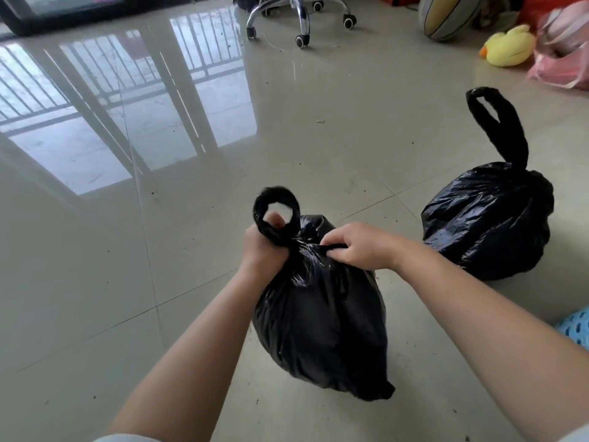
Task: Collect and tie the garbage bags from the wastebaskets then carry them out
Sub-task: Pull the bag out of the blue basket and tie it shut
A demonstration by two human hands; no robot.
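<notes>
No writing or brand is showing on anything here. The near black garbage bag (322, 323) is sitting on the glossy tile floor (95, 282) between the person's forearms, full and rounded, its neck gathered tight. The left hand (264, 247) is gripping one twisted handle loop (276, 208) at its base, fingers curled round the plastic, with a fingertip or thumb tip showing through the loop's opening. The right hand (360, 245) is pinching the other strand of plastic at the neck, thumb and fingers closed on it; that strand is mostly hiding under the fingers, so its end is hard to make out, and whether a knot is already sitting there I cannot tell.

A second black garbage bag (487, 218) is resting on the floor to the right and further back, apart from the first, with one long handle loop (497, 126) standing upright above its closed neck.

Along the far edge, an office chair base (299, 17) with castors is being cut off by the top of the frame. To the right a basketball (446, 17) is lying near a yellow plush duck (510, 46), and beside it a pink plastic bag (564, 55) is blurring at the frame's edge. A pale blue perforated item (575, 330) is poking in at the right border, too cropped to name. Window bars are reflecting in the floor at left.
</notes>
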